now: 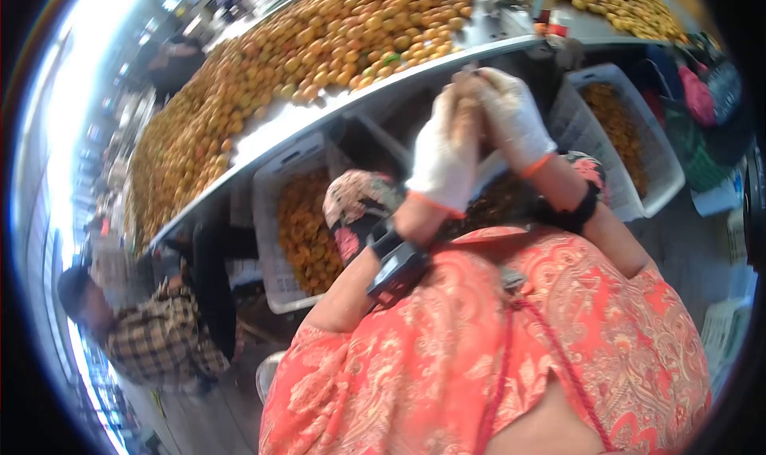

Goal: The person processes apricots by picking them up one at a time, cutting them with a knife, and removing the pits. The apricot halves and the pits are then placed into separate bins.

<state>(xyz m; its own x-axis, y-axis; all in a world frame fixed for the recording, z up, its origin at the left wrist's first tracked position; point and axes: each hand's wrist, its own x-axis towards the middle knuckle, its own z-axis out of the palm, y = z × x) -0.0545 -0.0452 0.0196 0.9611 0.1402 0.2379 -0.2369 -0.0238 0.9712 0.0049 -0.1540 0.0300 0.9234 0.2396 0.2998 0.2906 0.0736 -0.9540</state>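
Observation:
My left hand (444, 148) and my right hand (517, 118), both in white gloves with orange cuffs, meet in front of me above my lap. Their fingers are closed and pressed together near the table edge. The glove fingers look stained brown, and the hands are slightly blurred. What they hold, if anything, is hidden between the fingers. Just beyond them lies a large spread of small round orange-yellow fruit (351, 44), like apricots, on a metal-edged table (275, 128).
A white crate (271, 239) of orange fruit pieces stands at the left, another white crate (662, 148) at the right. A red-and-white container (558, 24) sits on the table. Someone in a checked shirt (163, 335) is at the lower left. Pink and green cloths (698, 96) lie far right.

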